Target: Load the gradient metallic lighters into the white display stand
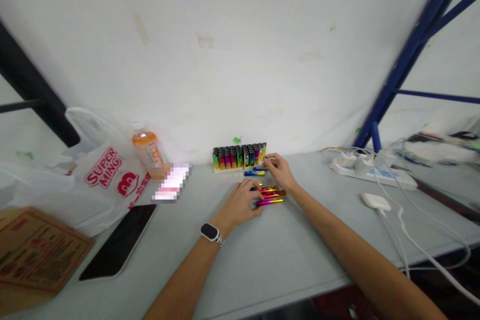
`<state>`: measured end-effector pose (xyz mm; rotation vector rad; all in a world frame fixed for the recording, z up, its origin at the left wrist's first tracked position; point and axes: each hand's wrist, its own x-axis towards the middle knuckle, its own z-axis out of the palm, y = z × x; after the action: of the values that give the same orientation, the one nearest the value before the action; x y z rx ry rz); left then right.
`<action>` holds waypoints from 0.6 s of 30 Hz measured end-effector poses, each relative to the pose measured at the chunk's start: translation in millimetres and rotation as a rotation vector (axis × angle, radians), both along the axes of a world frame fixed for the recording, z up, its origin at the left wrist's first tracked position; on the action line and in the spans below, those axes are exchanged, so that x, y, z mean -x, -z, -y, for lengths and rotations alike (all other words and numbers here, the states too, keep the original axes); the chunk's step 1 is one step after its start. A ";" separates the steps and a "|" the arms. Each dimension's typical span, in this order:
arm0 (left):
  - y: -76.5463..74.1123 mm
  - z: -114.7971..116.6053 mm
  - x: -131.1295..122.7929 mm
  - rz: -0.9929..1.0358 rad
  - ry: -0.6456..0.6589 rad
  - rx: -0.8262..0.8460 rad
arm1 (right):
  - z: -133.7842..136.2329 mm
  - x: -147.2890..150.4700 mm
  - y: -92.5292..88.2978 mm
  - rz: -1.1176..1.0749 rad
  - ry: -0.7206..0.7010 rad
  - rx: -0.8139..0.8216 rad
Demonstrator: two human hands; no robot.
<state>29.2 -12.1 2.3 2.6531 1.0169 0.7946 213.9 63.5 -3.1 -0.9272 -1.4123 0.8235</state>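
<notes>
Rows of upright colourful lighters with black tops stand in a tray against the wall. Several loose shiny lighters lie on the table in front of them, red, orange and purple. Blue loose lighters lie closer to the tray. My left hand, with a watch on its wrist, rests over the left ends of the loose lighters, fingers bent and apart. At the right end of the tray, my right hand has thumb and fingers pinched together beside the lighters; what is between them is too small to make out.
On the left are a cardboard box, a black phone, a white plastic bag and an orange bottle. A white power strip, a charger and cables lie right. Blue metal posts rise behind.
</notes>
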 end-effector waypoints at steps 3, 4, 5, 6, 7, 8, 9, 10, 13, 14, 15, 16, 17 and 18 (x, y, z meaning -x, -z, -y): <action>0.1 -2.7 1.7 0.031 -0.004 0.036 | -19.9 -4.7 -2.3 0.181 0.046 -0.069; -0.1 -3.8 2.8 0.060 -0.001 0.052 | -26.3 -5.5 -3.9 0.242 0.077 -0.100; -0.6 -4.9 4.1 0.097 0.004 0.067 | -32.4 -5.9 -5.5 0.289 0.103 -0.127; -1.4 -5.9 5.5 0.139 0.008 0.080 | -38.1 -6.0 -7.1 0.315 0.122 -0.144; -2.3 -6.8 6.7 0.186 0.008 0.093 | -43.3 -5.8 -8.4 0.323 0.129 -0.147; -3.5 -7.4 7.8 0.234 0.003 0.105 | -47.8 -5.4 -9.3 0.317 0.126 -0.141; -4.7 -7.9 8.6 0.282 -0.007 0.118 | -51.6 -4.9 -9.7 0.306 0.111 -0.132; -5.9 -8.2 9.0 0.325 -0.021 0.131 | -54.6 -4.4 -9.7 0.292 0.092 -0.126; -8.5 -8.0 8.7 0.424 -0.072 0.173 | -59.1 -3.7 -8.7 0.259 0.037 -0.138; -8.8 -7.9 8.3 0.447 -0.089 0.186 | -59.5 -4.2 -8.7 0.259 0.025 -0.142; -8.7 -8.0 8.0 0.467 -0.106 0.199 | -59.6 -5.2 -9.1 0.265 0.015 -0.140; -8.3 -8.3 7.6 0.488 -0.123 0.210 | -59.7 -6.6 -10.1 0.276 0.006 -0.133; -7.5 -8.8 7.3 0.512 -0.138 0.222 | -60.0 -8.4 -11.6 0.291 -0.007 -0.125; -6.5 -9.6 7.1 0.540 -0.149 0.234 | -60.6 -10.6 -13.6 0.307 -0.023 -0.119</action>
<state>22.0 -2.5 8.8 2.0170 1.0771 1.2456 224.5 124.0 10.5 -0.9759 -1.7202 0.6244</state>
